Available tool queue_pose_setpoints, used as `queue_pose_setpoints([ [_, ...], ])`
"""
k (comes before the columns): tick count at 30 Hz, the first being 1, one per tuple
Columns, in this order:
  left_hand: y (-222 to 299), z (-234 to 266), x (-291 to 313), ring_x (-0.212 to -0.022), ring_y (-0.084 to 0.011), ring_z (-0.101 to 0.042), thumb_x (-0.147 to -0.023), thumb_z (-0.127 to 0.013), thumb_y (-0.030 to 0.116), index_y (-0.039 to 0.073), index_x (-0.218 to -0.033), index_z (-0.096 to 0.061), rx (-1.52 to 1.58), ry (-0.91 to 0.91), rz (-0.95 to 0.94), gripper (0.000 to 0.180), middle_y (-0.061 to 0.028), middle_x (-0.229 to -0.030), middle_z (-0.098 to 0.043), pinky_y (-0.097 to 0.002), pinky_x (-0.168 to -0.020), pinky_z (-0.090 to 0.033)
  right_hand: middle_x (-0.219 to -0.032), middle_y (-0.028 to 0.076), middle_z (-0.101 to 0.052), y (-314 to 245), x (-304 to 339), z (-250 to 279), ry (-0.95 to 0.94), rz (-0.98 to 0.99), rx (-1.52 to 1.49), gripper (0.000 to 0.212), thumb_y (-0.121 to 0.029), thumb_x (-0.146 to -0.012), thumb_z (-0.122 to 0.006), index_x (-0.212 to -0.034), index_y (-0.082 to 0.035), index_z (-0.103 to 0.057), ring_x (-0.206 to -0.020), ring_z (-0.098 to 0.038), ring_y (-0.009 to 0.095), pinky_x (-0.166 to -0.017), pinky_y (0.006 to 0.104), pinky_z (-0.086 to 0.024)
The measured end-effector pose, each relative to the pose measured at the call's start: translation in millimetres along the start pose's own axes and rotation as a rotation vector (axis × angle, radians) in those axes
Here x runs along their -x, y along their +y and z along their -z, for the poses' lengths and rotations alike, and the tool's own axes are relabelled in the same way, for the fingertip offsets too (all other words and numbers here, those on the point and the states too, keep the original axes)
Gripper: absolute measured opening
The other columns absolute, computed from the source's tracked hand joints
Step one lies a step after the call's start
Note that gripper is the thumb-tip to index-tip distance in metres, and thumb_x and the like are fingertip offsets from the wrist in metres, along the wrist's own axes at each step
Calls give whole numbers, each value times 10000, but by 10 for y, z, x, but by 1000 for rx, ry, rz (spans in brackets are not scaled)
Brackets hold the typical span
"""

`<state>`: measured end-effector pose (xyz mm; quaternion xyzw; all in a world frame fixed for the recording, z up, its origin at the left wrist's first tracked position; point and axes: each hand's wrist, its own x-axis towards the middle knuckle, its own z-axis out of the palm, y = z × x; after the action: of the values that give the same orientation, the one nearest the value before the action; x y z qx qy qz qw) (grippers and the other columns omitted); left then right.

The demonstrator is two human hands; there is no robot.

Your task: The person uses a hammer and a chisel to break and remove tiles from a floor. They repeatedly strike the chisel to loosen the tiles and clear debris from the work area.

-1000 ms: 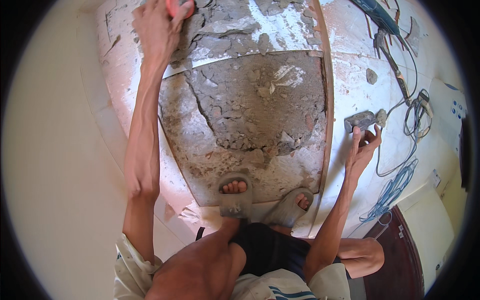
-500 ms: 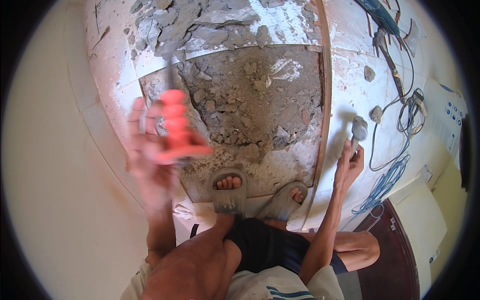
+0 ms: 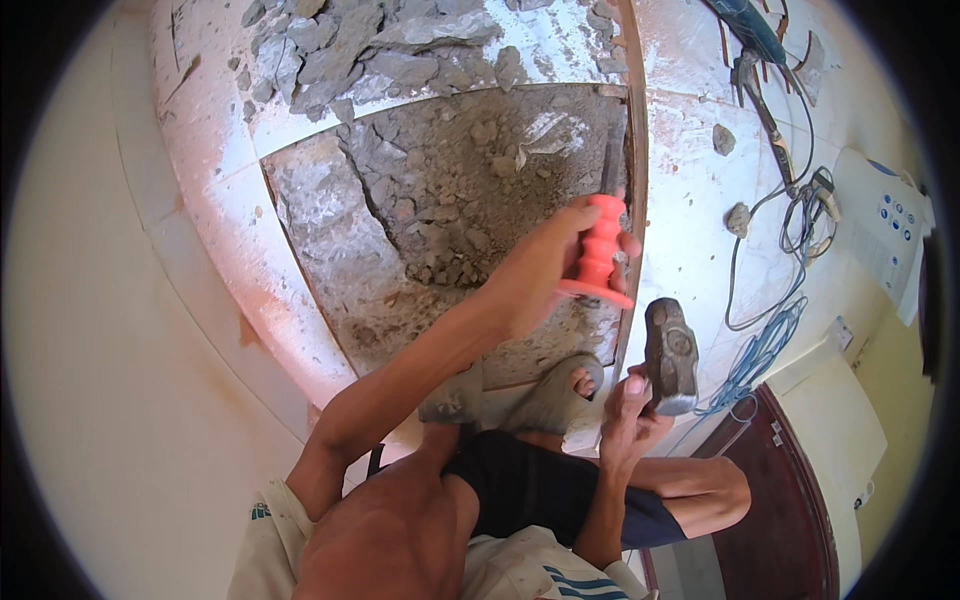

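Observation:
A cold chisel (image 3: 602, 240) with a ribbed red-orange rubber grip and a round hand guard is in my left hand (image 3: 550, 262), fingers wrapped round the grip. Its dark steel shank points away from me along the right edge of the broken-up patch of floor (image 3: 470, 160); whether the tip touches anything I cannot tell. My right hand (image 3: 630, 418) is closed on the handle of a club hammer (image 3: 673, 358). The heavy, worn steel head is raised close to me, to the right of and nearer than the chisel's guard.
Broken grey mortar slabs (image 3: 380, 50) lie beyond the patch, on white tiles. A thin brown strip (image 3: 637, 150) borders its right side. Farther right are a power tool (image 3: 745, 25), looped cables (image 3: 765, 350) and loose stones (image 3: 738, 219). My sandalled feet (image 3: 565, 395) stand at the near edge.
My left hand has swung the chisel from the left side across to the right edge of the patch. My right hand has drawn the hammer nearer to me, its head now turned upward.

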<state>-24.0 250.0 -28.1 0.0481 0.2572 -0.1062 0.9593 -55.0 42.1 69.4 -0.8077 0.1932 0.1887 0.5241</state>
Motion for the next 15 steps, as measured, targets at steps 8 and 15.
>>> queue_pose_setpoints([
  [8,-38,-17,-406,-933,-162,-586,-1050,-458,311,29,-1404,-491,104,-16,-43,454,-95,-1079,-609,-357,-876,-527,-927,57,-619,147,189,170,27,125,163,358,-163,-934,-746,-1153,84,-607,-785,-556,124,-729,276,-442],
  [15,-105,170,-739,-952,-138,-583,-1039,-568,272,-10,-1459,-425,460,-182,-111,526,-70,-1056,-601,-303,-856,-512,-785,-16,-557,133,196,138,-40,268,319,498,-292,-937,-772,-1193,90,-582,-615,-465,35,-560,177,-333],
])
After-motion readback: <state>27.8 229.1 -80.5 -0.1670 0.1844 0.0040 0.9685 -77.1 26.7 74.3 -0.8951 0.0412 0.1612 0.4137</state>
